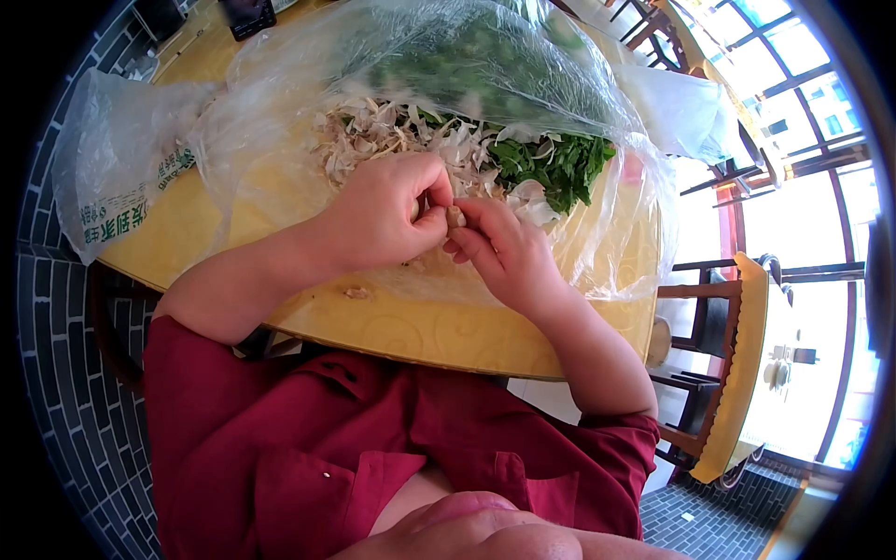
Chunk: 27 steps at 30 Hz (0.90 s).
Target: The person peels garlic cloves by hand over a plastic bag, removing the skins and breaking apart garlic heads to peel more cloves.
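Note:
Both hands meet over the near part of the yellow table (420, 327). My left hand (387, 210) is curled, with thumb and index finger pinched and a pale bit showing inside its curl. Between the thumb and index finger of my right hand (504, 247) is a small garlic clove (455, 217), touching my left fingertips. Just beyond the hands lies a heap of papery garlic skins (373, 135), with green leaves (560, 163) to its right. A clear plastic sheet (616, 243) spreads under and over the pile.
A white bag with green print (112, 205) lies at the table's left. A dark phone-like object (247, 17) is at the far left edge. A small peel scrap (357, 293) sits near the front edge. Chairs (700, 345) and another table (747, 355) stand to the right.

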Each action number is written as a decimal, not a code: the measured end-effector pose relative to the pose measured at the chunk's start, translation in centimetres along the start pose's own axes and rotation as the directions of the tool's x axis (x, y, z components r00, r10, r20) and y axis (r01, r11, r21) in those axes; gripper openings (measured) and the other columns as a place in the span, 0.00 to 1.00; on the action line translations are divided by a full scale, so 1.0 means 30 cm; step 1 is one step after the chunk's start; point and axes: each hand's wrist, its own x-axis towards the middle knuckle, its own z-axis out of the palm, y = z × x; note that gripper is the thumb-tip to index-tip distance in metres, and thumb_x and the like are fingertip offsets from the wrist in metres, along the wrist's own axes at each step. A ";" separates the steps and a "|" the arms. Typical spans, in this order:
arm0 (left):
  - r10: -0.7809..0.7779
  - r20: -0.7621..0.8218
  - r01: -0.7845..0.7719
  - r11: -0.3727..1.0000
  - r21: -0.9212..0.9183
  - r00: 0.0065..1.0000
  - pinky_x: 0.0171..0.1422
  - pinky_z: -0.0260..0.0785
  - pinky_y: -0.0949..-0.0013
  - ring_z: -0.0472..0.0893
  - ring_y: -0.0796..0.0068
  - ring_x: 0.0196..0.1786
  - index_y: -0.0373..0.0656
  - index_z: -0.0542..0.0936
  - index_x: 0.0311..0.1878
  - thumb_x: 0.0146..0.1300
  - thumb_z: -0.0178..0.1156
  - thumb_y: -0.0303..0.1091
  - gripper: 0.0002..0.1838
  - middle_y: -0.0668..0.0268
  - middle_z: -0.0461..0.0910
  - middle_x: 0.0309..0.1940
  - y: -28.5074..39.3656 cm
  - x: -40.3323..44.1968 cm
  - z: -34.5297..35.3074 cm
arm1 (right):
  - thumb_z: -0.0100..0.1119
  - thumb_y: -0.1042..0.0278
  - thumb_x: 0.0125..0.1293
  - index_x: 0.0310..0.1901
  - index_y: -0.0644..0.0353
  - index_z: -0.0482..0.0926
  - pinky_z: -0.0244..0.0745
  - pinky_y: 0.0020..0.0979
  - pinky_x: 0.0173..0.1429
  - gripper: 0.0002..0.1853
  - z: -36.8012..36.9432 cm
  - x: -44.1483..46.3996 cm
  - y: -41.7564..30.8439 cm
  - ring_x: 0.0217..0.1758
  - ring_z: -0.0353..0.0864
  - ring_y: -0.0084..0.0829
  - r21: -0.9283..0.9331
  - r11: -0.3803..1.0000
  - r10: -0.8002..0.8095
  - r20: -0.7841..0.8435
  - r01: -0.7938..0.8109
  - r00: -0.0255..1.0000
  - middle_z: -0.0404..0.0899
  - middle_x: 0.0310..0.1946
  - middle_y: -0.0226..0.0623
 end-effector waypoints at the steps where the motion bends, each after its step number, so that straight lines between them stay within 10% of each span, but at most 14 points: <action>1: 0.004 0.001 -0.004 1.000 0.001 1.000 0.29 0.69 0.68 0.77 0.68 0.25 0.38 0.73 0.29 0.47 0.60 0.23 0.06 0.61 0.75 0.24 0.001 0.000 -0.001 | 0.57 0.71 0.64 0.46 0.63 0.73 0.75 0.35 0.31 0.11 0.000 0.000 0.003 0.29 0.82 0.39 -0.004 1.000 -0.012 0.004 0.012 1.000 0.79 0.31 0.41; 17: -0.196 0.148 0.229 0.939 -0.258 0.969 0.41 0.68 0.78 0.74 0.85 0.35 0.37 0.77 0.35 0.59 0.62 0.27 0.05 0.72 0.77 0.30 0.004 0.014 -0.027 | 0.51 0.75 0.68 0.49 0.66 0.72 0.78 0.24 0.34 0.10 -0.016 0.005 -0.005 0.31 0.84 0.25 0.221 0.968 0.125 -0.021 -0.118 0.992 0.81 0.31 0.39; 27: -0.263 0.265 0.356 0.836 -0.418 0.928 0.29 0.64 0.80 0.71 0.87 0.26 0.39 0.75 0.34 0.61 0.61 0.29 0.06 0.73 0.74 0.27 -0.009 0.016 -0.030 | 0.54 0.78 0.66 0.47 0.65 0.70 0.76 0.22 0.35 0.09 -0.017 0.006 0.006 0.32 0.81 0.21 0.455 0.877 0.178 -0.015 -0.152 0.984 0.80 0.31 0.36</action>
